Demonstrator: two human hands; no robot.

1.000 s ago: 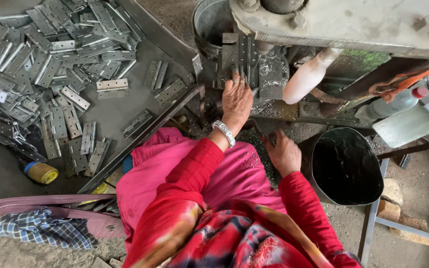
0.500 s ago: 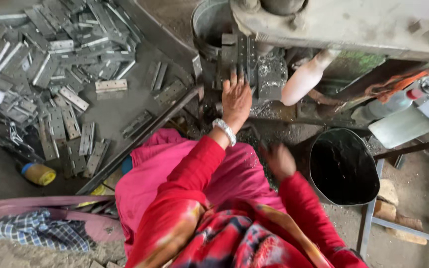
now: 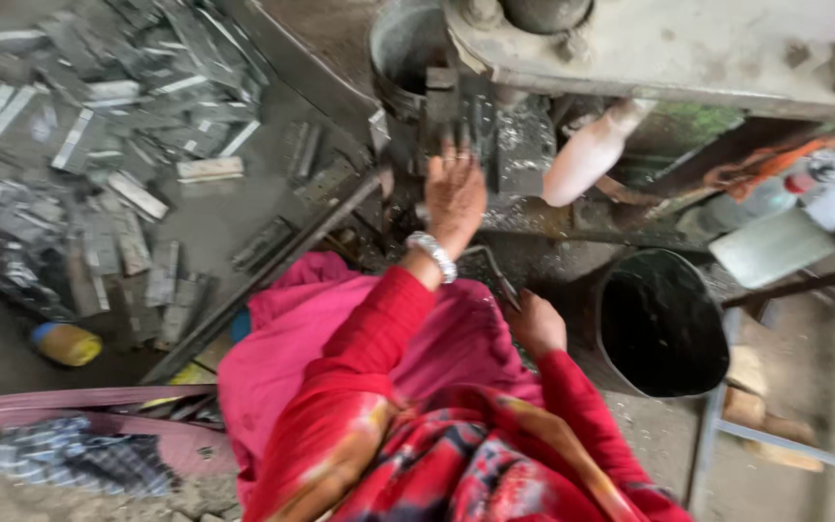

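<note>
two buckets: black bucket [image 3: 664, 324] by right hand [image 3: 539, 324], grey bucket [image 3: 408, 43] above left hand [image 3: 453, 193].

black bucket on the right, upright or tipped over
Upright: the black bucket shows its round open mouth facing up beside the right hand. Contents cannot be told.

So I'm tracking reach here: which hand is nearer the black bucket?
The right. The right hand sits low, just left of the black bucket; the left hand is up at the dark metal block, farther from it.
</note>
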